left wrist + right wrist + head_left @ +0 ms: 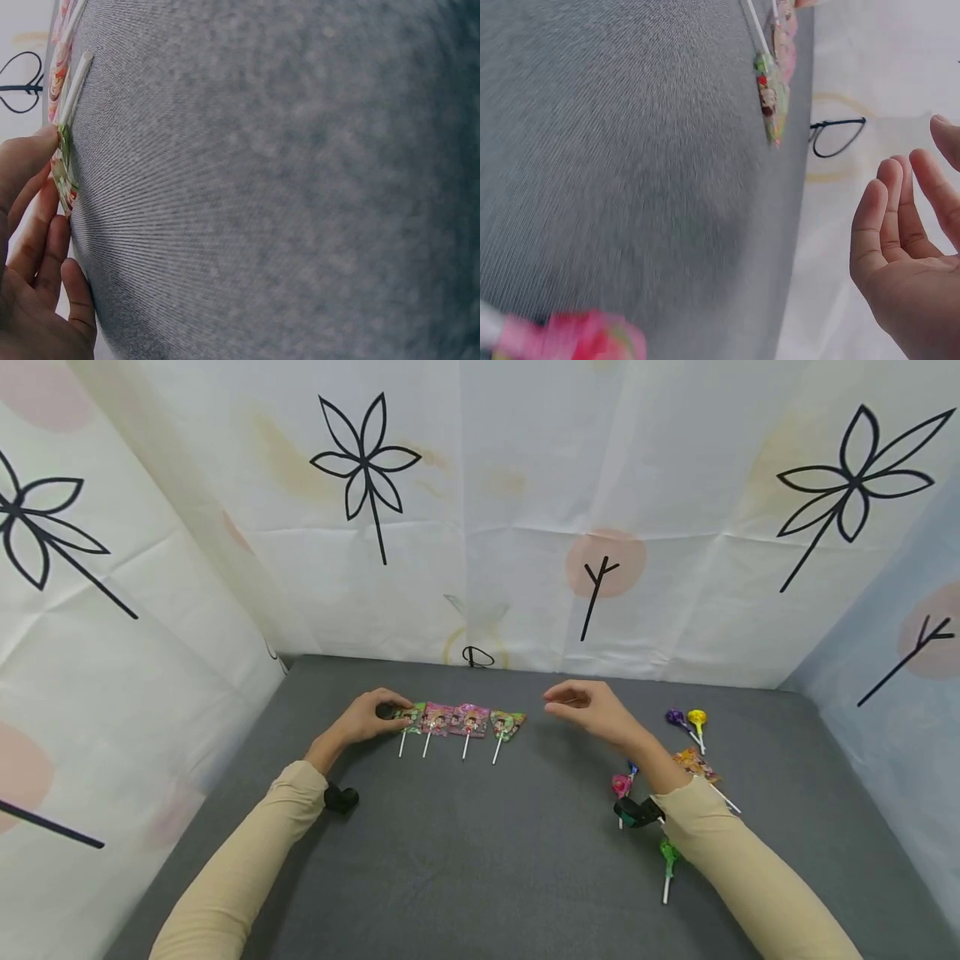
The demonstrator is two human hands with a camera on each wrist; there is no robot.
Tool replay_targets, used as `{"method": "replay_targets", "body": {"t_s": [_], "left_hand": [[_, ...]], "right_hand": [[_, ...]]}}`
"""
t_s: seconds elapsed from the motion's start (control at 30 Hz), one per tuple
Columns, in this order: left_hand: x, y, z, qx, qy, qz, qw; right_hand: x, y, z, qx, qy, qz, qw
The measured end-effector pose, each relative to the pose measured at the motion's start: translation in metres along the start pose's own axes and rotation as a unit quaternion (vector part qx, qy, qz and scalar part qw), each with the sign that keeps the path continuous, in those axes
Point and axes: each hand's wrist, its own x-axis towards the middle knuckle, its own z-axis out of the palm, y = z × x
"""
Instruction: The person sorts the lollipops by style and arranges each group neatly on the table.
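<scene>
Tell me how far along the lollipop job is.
Looks done: a row of four lollipops lies on the table.
In hand: the left hand pinches the leftmost lollipop; the right hand, past the row's other end, holds nothing.
Probably left: the purple lollipop, yellow lollipop, orange lollipop, pink lollipop and green lollipop, all scattered at the right, outside the row.

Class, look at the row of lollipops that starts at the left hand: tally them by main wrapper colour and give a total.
Green-wrapped lollipops: 2 (one at each end)
Pink-wrapped lollipops: 2 (side by side in the middle)
Total: 4
</scene>
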Motion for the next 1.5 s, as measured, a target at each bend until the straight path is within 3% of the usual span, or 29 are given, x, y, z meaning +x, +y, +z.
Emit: {"method": "replay_targets", "body": {"t_s": [0.6, 1.1, 1.5], "left_hand": [[-0.002, -0.002, 0.001, 0.004, 0.003, 0.008, 1.0], [-0.001, -0.002, 0.0, -0.006, 0.001, 0.011, 0.9999], [0.0, -0.003, 0.0, -0.011, 0.0, 0.005, 0.9999]], "right_hand": [[-0.075, 0.007, -0.053, 0.036, 0.062, 0.024, 0.9971], [-0.12, 0.028, -0.079, 0.015, 0.09, 0.039, 0.9951], [-0.148, 0.052, -0.105, -0.059, 0.12, 0.082, 0.9876]]}}
